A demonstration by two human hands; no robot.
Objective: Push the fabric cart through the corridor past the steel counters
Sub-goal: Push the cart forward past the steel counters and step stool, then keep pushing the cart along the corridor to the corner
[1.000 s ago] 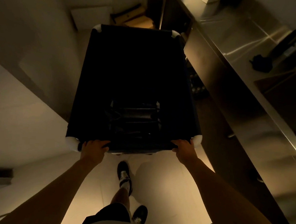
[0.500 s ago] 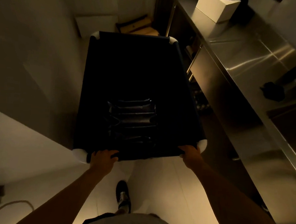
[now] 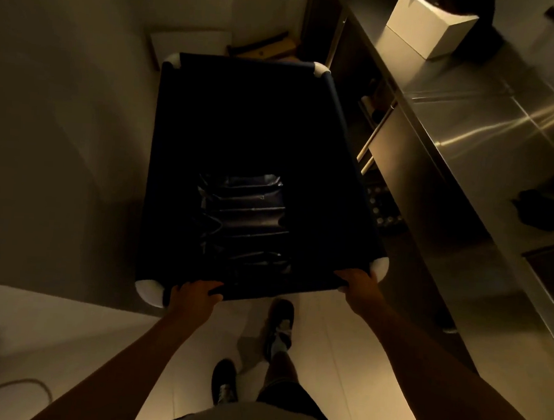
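The black fabric cart (image 3: 336, 141) with white corner caps fills the middle of the view, in a dim narrow corridor. Dark folded bags (image 3: 246, 214) lie at its bottom. My left hand (image 3: 194, 297) grips the near rim close to the left corner. My right hand (image 3: 359, 282) grips the same rim beside the right corner cap. The steel counter (image 3: 471, 125) runs along the right side, close to the cart's right edge.
A white box (image 3: 429, 27) stands on the counter at the far end and a small dark object (image 3: 537, 211) lies nearer. A wall closes the left side. Boards and a white panel (image 3: 188, 48) lie on the floor ahead. A cable (image 3: 20, 385) trails at lower left.
The cart has rolled forward along the counter, and I have stepped after it. The white box on the counter has come further into view. Both hands keep their grip.
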